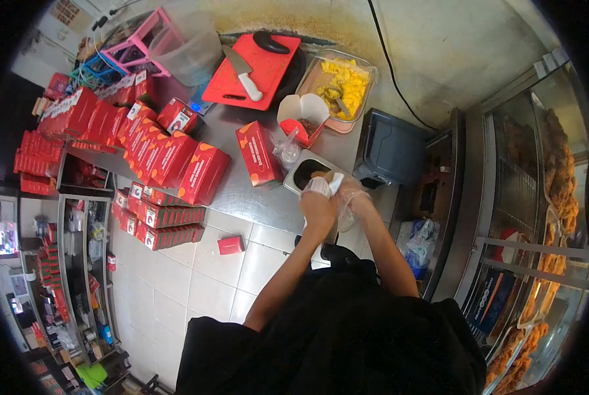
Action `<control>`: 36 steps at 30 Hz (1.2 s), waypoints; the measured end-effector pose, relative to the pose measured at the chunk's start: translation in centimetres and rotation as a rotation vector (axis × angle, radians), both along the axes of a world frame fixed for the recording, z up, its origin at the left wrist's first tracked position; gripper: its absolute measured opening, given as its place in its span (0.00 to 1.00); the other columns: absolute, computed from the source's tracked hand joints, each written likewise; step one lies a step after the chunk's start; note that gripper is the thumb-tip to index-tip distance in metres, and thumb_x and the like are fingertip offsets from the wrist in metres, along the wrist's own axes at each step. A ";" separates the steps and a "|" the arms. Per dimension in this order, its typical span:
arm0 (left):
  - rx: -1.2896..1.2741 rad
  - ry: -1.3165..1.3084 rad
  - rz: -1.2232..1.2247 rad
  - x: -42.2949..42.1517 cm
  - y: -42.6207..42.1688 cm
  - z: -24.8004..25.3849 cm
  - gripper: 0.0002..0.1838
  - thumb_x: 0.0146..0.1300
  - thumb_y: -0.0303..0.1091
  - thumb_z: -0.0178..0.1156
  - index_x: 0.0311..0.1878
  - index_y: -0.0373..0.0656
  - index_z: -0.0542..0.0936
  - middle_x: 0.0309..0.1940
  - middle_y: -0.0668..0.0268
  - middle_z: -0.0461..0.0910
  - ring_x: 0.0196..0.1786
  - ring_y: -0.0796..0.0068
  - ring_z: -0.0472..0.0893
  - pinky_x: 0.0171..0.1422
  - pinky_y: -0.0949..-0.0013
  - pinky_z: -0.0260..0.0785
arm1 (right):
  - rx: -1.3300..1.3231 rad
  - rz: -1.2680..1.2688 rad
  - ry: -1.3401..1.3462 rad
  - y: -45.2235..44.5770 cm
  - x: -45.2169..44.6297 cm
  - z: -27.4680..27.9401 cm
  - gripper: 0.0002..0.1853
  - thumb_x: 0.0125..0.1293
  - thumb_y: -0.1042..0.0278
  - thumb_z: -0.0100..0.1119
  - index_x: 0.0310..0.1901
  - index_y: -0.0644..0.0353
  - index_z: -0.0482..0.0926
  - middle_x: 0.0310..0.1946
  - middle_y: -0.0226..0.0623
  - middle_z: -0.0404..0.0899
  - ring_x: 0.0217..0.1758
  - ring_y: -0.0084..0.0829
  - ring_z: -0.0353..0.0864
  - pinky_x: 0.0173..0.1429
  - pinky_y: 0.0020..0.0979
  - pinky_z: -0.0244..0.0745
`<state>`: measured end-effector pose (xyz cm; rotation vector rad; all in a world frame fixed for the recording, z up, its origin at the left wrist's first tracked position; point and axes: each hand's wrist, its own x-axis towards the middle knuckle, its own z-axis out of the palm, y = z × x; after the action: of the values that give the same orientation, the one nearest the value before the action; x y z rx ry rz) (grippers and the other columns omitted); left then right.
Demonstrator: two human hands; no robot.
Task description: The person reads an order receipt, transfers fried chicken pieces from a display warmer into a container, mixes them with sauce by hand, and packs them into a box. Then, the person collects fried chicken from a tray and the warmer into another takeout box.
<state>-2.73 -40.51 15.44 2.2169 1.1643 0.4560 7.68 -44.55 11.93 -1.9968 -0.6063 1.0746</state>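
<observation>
My left hand [320, 205] is closed around something white and thin [334, 184], perhaps paper or plastic, at the edge of a metal container [293, 180] with dark contents. Clear plastic, like a thin glove or bag, covers my right hand [356, 199]. It is close beside the left, and its fingers are too hidden to read. Just beyond my hands, a clear plastic cup [286, 155] sits by the container. Behind it stands an open red and white food box [306, 113] with some brown food inside.
Left of the container is a closed red box [259, 154]. Rows of red boxes [165, 158] line the counter's left. A knife [242, 71] and an eggplant [270, 43] lie on a red cutting board [235, 56]. Yellow food [347, 85] fills a tray near a dark bin [393, 148].
</observation>
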 end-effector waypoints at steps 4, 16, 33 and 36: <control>0.099 -0.296 -0.184 -2.2 -2.9 3.7 0.13 0.45 0.32 0.61 0.36 0.39 0.75 0.30 0.55 0.75 0.34 0.54 0.77 0.36 0.57 0.66 | 0.205 -0.455 0.598 -0.6 -0.6 -0.3 0.26 0.56 0.42 0.50 0.46 0.57 0.74 0.41 0.38 0.76 0.41 0.37 0.75 0.42 0.33 0.71; -0.446 -0.558 -0.534 -3.5 -6.8 9.1 0.10 0.50 0.31 0.60 0.36 0.39 0.75 0.30 0.58 0.74 0.36 0.57 0.75 0.39 0.59 0.67 | 1.123 -0.167 1.362 -0.7 0.8 8.6 0.32 0.60 0.34 0.38 0.61 0.41 0.59 0.53 0.31 0.67 0.55 0.34 0.66 0.54 0.43 0.63; -0.810 -0.457 0.879 -5.8 0.5 -9.6 0.31 0.49 0.49 0.65 0.45 0.38 0.62 0.24 0.61 0.72 0.18 0.74 0.68 0.18 0.75 0.59 | 0.947 -0.658 -0.118 -12.7 26.4 21.6 0.16 0.63 0.60 0.52 0.46 0.62 0.73 0.35 0.31 0.76 0.30 0.17 0.70 0.28 0.17 0.63; -0.539 -0.112 1.010 -6.1 2.3 -15.4 0.35 0.49 0.49 0.65 0.50 0.30 0.65 0.41 0.56 0.73 0.39 0.60 0.76 0.38 0.58 0.70 | 1.124 -0.336 -0.051 -14.1 32.4 30.5 0.17 0.63 0.59 0.51 0.48 0.62 0.72 0.37 0.32 0.76 0.30 0.18 0.71 0.29 0.16 0.65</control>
<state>-8.87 -38.25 0.03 1.0267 2.0051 0.5477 40.08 -58.62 42.40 -1.0638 -0.6594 0.3111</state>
